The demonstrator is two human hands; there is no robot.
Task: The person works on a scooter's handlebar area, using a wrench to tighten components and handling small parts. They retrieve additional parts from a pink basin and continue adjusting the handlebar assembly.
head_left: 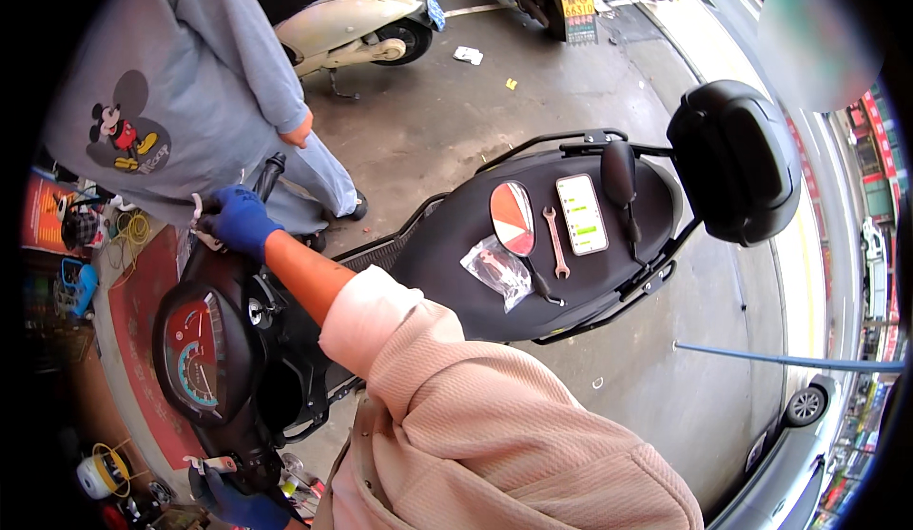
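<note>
My right hand (238,218), in a blue glove, reaches across and grips the scooter's upper handlebar control (204,208) beside a silver lever. My left hand (223,501), also gloved, is at the lower left with fingers curled round the other handlebar's lever (203,465), partly hidden. Between them sits the dashboard (195,349) with a round gauge. On the black seat (428,283) lie a mirror with a stem (514,216), a second mirror (618,173), an open-end wrench (558,245), a white phone (582,213) and a clear bag of small parts (499,273).
A person in a grey sweatshirt (219,45) stands close at the upper left. Parked scooters (342,26) are behind. The black top box (732,159) rises at the seat's rear. A blue pole (789,357) crosses at right, near a grey car (775,482); tools and hoses (105,468) are at left.
</note>
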